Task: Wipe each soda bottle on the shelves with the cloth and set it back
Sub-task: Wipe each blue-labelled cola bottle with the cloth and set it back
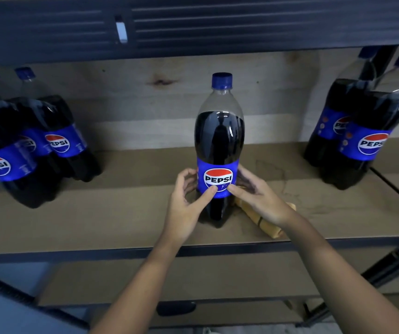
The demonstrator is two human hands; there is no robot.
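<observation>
A tall Pepsi soda bottle (219, 131) with a blue cap stands upright in the middle of the wooden shelf (121, 213). My left hand (186, 201) grips its blue label from the left, thumb on the front and fingers curled behind. From the right, my right hand (258, 198) grips the same label, its thumb tip close to the left thumb. A folded tan cloth (263, 222) lies on the shelf right of the bottle's base, partly hidden under my right hand and wrist.
Several Pepsi bottles (58, 131) cluster at the shelf's left end, and two more bottles (367, 131) stand at the right end. A dark metal upper shelf (193, 27) hangs close above the bottle caps. A lower shelf (217, 280) shows below the front rail.
</observation>
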